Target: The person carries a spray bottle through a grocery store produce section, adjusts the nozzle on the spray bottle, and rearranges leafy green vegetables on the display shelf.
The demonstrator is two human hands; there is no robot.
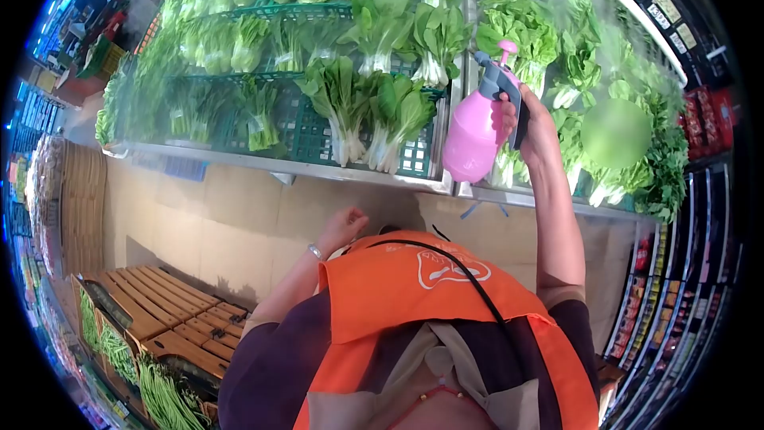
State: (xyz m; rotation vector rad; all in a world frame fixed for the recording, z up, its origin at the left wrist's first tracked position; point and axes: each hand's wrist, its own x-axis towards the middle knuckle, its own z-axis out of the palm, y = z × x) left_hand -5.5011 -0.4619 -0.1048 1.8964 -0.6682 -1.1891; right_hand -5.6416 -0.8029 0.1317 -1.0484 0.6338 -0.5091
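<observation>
My right hand (pixel 535 129) is wrapped round the grey handle of a pink pump spray bottle (pixel 473 137). The bottle is nearly upright, tilted slightly, in front of the metal divider between two sections of the vegetable shelf. Its pink plunger knob (pixel 508 49) sticks up at the top. Leafy greens (pixel 528 36) lie behind and to the right of it. Low in front of my body, my left hand (pixel 344 225) has its fingers curled, with nothing visible in them. Bunches of bok choy (pixel 338 107) stand on the shelf beyond it.
Green crates (pixel 306 131) hold several rows of greens behind a metal shelf edge (pixel 318 173). Mist hangs over the shelf. At lower left stands a slatted wooden stand (pixel 171 310) beside long green beans (pixel 171 398). Packaged goods (pixel 649 302) fill shelves at right.
</observation>
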